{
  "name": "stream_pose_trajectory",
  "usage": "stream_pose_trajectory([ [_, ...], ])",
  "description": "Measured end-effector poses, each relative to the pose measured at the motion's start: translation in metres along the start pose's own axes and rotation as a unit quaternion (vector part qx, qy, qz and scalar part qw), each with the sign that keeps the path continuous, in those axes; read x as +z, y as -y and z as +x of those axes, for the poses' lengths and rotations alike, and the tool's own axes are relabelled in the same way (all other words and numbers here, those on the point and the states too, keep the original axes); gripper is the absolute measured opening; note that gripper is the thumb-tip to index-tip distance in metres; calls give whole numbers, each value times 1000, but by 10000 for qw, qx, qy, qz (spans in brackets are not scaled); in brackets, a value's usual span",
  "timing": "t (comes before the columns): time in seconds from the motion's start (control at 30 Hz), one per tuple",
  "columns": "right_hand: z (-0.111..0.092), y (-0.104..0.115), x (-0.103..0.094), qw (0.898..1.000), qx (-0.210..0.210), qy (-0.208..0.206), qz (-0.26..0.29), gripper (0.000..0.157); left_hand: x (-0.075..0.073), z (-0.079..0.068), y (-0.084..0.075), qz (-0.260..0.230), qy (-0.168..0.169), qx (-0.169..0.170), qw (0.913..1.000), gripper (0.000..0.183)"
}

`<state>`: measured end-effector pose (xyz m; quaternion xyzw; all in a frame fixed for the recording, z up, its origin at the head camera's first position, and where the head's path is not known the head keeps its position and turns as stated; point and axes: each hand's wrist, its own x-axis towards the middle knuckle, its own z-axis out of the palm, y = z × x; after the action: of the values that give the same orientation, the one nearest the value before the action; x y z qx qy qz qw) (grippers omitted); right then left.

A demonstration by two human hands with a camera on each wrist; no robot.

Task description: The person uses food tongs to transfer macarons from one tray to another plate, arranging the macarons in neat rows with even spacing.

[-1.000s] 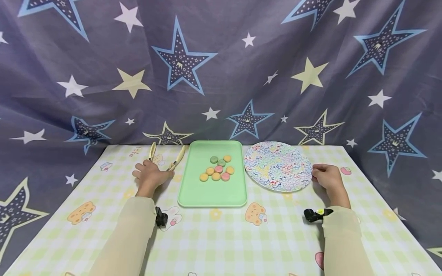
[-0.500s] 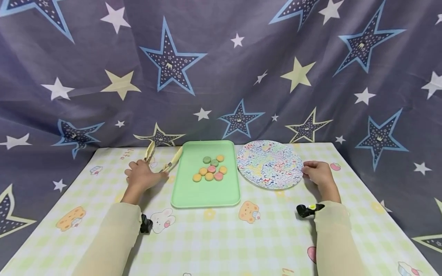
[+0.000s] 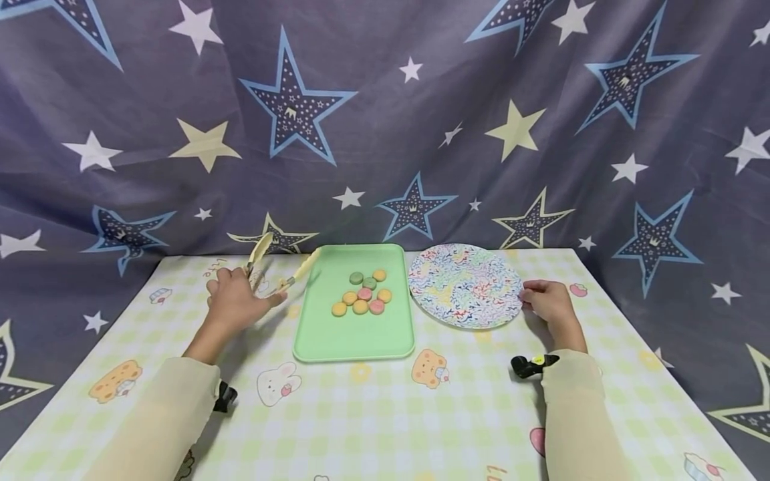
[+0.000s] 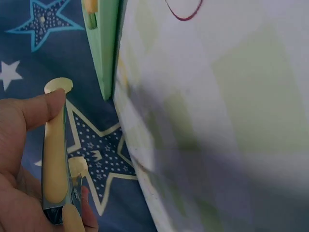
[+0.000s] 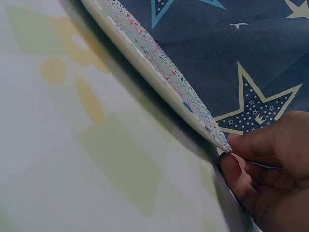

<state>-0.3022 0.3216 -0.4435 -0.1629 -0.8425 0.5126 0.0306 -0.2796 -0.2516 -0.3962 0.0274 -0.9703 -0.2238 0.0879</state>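
Observation:
My left hand (image 3: 231,304) grips a pair of tongs (image 4: 56,154) with cream-yellow arms, spread apart and pointing toward the back. In the left wrist view the thumb lies along one arm of the tongs. The tongs are at the left of a light green tray (image 3: 355,341), one tip overlapping its far left corner in the head view. Several small macarons (image 3: 364,294), yellow, pink and green, lie on the tray. My right hand (image 3: 552,307) pinches the right rim of a round plate (image 3: 466,287) with a multicolour speckled pattern. In the right wrist view, thumb and fingers meet at its edge.
The table has a green-and-white checked cloth (image 3: 361,421) with cartoon prints. A dark curtain (image 3: 385,133) with stars hangs right behind the table's back edge. The plate stands close beside the tray's right side.
The left hand has lifted and tilted the tongs a little, its forearm swinging leftward. The right hand keeps hold of the plate's rim. The head view has shifted, moving everything left in frame.

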Motion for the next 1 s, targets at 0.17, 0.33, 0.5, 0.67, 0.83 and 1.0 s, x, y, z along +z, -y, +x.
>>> stream_pose_trajectory([
  [0.17,0,3,1,10000,5,23,26,37,-7,-5,-1,33,-311,571,9979,87],
  [0.33,1,3,2,10000,-6,19,36,37,-12,-9,-2,165,-381,1101,9931,85],
  [0.5,2,0,2,10000,-35,-5,69,37,-13,-14,-4,466,-212,1414,9886,84],
  [0.67,2,-2,2,9999,-36,-34,94,36,-11,-20,-8,401,-151,1490,9879,78],
  [0.83,2,-1,1,10000,5,-20,81,36,-6,-23,-7,312,-58,1519,9879,78],
  [1.0,2,-1,1,10000,16,-13,74,36,-3,-25,-4,189,195,1492,9884,81],
])
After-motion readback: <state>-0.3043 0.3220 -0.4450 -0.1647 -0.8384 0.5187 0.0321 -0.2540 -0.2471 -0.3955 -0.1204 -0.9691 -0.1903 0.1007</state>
